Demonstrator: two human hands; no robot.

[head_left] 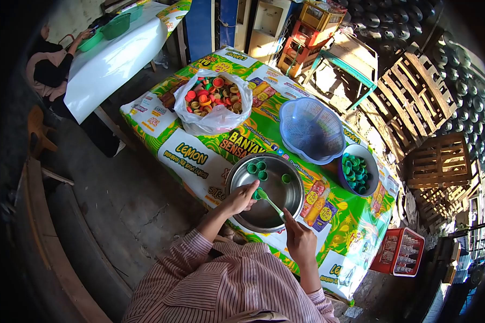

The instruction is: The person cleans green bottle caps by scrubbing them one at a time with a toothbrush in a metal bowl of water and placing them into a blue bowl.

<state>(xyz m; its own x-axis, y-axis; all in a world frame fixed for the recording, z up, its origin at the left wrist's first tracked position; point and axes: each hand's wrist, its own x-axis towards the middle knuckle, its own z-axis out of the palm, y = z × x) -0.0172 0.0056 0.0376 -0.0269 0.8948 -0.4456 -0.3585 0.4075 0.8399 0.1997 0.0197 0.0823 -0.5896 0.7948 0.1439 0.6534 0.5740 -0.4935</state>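
A steel basin sits at the table's near edge, holding several green caps. At its left side my left hand is closed with a green cap at its fingertips. My right hand, over the near right rim, grips a slim pale-green brush that looks like a toothbrush. Its head reaches the cap in my left hand; the bristles are too small to make out. Right of the basin, a bowl contains many green caps. Behind the basin is a blue plastic basket.
A white plastic bag of red, orange and yellow caps stands on the printed tablecloth. A person sits at another table with green basins. Crates, wooden pallets and a red crate stand at the right.
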